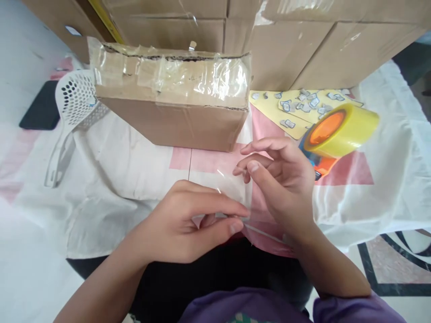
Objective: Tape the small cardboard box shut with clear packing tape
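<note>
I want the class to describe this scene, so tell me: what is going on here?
A person's two hands hold a strip of clear tape between them above a cloth-covered surface. The left hand pinches its lower end; the right hand holds the upper part. A cardboard box, its top heavily covered with clear tape, sits just beyond the hands. A yellow tape roll on its dispenser lies to the right, and a white slotted scoop to the left.

Both hands close together — left hand (188, 222) pinching, fingertips meeting; right hand (279, 184) fingers curled, loosely spread.
</note>
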The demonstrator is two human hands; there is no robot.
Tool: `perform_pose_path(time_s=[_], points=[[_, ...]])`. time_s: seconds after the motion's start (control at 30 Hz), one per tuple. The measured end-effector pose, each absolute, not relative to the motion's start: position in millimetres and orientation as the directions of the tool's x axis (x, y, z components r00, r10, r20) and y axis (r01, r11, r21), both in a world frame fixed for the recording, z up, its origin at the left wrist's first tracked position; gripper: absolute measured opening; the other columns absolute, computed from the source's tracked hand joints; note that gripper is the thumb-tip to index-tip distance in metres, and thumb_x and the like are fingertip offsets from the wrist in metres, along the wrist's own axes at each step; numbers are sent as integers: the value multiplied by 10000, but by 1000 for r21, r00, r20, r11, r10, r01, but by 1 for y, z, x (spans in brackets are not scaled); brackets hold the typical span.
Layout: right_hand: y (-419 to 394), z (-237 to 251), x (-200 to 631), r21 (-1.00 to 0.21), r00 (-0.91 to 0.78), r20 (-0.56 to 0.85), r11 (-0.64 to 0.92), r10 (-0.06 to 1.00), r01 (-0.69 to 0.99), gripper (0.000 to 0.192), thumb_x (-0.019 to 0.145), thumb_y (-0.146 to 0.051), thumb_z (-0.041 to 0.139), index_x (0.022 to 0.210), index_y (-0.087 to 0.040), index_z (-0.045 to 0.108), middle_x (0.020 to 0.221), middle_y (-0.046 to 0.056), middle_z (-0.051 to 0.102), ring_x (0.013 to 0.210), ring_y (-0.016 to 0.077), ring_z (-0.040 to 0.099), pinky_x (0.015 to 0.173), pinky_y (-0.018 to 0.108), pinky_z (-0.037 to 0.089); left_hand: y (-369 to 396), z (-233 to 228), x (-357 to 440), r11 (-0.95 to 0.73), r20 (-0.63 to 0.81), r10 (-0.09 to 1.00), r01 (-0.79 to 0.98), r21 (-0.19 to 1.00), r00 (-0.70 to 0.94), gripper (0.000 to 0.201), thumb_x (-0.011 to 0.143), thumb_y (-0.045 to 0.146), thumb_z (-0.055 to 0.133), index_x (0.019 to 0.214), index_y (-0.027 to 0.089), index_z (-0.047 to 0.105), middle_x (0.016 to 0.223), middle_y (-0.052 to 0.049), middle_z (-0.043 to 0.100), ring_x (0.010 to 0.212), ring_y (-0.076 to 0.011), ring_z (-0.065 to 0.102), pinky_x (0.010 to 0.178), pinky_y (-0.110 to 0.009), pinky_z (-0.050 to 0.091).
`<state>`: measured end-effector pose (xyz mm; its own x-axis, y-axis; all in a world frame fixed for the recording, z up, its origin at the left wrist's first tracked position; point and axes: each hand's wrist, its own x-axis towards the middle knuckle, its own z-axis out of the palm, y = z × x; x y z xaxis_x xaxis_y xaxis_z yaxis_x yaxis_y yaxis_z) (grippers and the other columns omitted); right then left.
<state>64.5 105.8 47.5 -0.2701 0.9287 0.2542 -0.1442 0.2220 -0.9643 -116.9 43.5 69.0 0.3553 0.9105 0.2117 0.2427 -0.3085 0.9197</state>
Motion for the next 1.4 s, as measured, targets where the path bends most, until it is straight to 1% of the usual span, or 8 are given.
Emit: perform_pose_path(time_s=[0.2,0.43,0.63,0.73,0.9,1.03,1.2,1.4], points=[[116,47,72,-958,-247,236,182,940,-222,174,866,-205,736,983,-279,632,988,0,649,749,154,698,655,318,594,51,62,-117,-392,284,894,298,871,345,132,919,233,685,1021,263,763,814,-4,794,606,-136,717,547,-210,565],[116,41,76,-979,-268,178,143,947,-145,512,764,-307,819,1186,-425,552,1077,5,643,881,225,663,730,392,614,55,55,-115,-408,278,886,342,846,370,134,906,190,693,1012,243,756,839,-15,800,625,-138,722,559,-218,571],[114,45,80,-956,-257,248,193,934,-222,515,787,-112,735,1194,-394,594,1085,1,582,902,189,622,793,364,575,53,51,-115,-459,315,870,390,798,379,188,907,189,682,1062,265,757,823,-8,796,628,-144,727,575,-226,581],[114,47,79,-952,-234,272,226,933,-206,473,793,-171,749,1176,-397,589,1072,5,588,910,201,633,756,366,581,53,50,-117,-478,330,858,378,793,393,226,907,165,672,1092,272,747,841,-6,798,648,-148,733,576,-232,581],[112,49,77,-978,-217,198,177,956,-111,391,839,-286,745,1150,-451,574,1103,-12,616,938,218,657,777,394,608,52,52,-118,-486,328,853,389,783,406,223,900,146,674,1075,262,748,833,0,798,637,-142,729,569,-227,567],[115,47,78,-973,-204,216,192,955,-132,380,837,-276,748,1144,-432,586,1096,-14,606,882,191,651,799,395,609,51,54,-117,-467,309,868,430,773,387,253,912,160,664,1127,274,732,816,16,794,580,-118,693,541,-211,542],[127,42,84,-957,-183,263,232,947,-177,385,815,-321,787,1142,-381,595,1132,2,631,803,165,645,761,380,596,52,48,-116,-296,152,938,487,822,313,520,945,153,607,1434,324,555,841,40,791,552,-77,652,564,-169,539],[137,48,92,-961,-271,198,132,942,-243,303,853,-369,746,1111,-336,590,1173,9,657,763,169,674,634,349,552,51,51,-114,-113,51,978,313,943,201,736,953,178,578,1604,327,267,833,11,778,598,-131,692,570,-224,562]])
